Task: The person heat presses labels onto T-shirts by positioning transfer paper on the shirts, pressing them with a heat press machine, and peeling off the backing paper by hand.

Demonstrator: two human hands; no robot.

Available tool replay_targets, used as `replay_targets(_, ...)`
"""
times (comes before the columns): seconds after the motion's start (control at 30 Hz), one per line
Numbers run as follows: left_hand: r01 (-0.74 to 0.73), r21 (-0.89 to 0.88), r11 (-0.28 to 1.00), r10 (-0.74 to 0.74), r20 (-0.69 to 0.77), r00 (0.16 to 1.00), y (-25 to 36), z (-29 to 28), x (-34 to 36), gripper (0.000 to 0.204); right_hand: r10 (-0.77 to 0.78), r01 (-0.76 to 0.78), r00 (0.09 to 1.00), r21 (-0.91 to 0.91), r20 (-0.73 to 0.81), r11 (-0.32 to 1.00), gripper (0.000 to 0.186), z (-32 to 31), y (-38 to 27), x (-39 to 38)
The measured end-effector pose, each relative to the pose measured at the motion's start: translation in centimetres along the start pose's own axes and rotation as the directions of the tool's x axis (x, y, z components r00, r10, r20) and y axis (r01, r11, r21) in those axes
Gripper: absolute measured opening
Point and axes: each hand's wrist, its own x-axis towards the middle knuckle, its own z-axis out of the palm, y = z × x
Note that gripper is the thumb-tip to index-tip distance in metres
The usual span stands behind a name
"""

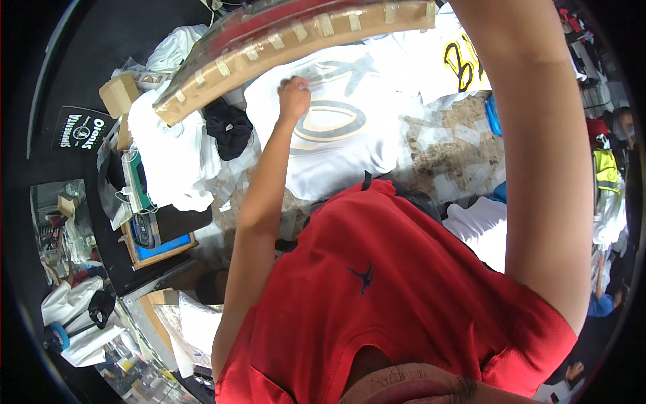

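Observation:
A white shirt (343,165) with a grey and tan print lies spread in front of me. My left hand (294,99) is on the upper left part of the print, its fingers curled closed. What they pinch, if anything, is too small to make out. My right arm (542,135) is raised and leaves the picture at the top, so my right hand is hidden. Above the shirt hangs a red panel (259,25) edged with a brown border (269,48) and strips of tape, partly covering the shirt's far side.
Another white shirt (447,64) with black and yellow lettering lies at the far right. On the left are a pile of white garments (165,145), a black cloth (229,129), a cardboard box (119,94) and a blue wood-framed screen (171,248). Tape scraps (434,137) cover the worn table.

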Motion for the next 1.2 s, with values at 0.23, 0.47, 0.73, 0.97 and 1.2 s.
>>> replay_targets(0.23, 0.039, -0.591, 0.806, 0.571, 0.793, 0.214, 10.1, -11.3, -12.9, 0.039, -0.006, 0.015, 0.994, 0.077, -0.109, 0.997, 0.035, 0.9, -3.2, -7.3)
replay_targets(0.47, 0.056, -0.997, 0.049, 0.883, 0.069, 0.464, 11.7, -21.5, -11.9, 0.044, 0.051, 0.000, 0.989, 0.350, -0.136, 0.937, 0.035, 17.9, -3.4, -16.1)
replay_targets(0.73, -0.574, -0.299, 0.762, 0.562, -0.134, 0.816, 10.0, -11.0, -5.8, 0.061, 0.338, -0.261, 0.903, 0.286, -0.265, 0.922, 0.012, 29.0, -0.5, -20.4)
replay_targets(0.97, -0.540, -0.119, 0.833, 0.546, 0.024, 0.837, 6.4, -6.4, -4.8, 0.075, 0.287, -0.211, 0.930, 0.308, -0.229, 0.928, 0.031, 35.1, 2.7, -22.7)
replay_targets(1.2, -0.475, -0.067, 0.877, 0.473, -0.043, 0.880, 5.7, -5.7, -5.7, 0.069, 0.225, -0.144, 0.944, 0.312, -0.241, 0.939, 0.025, 34.8, 2.9, -21.4)
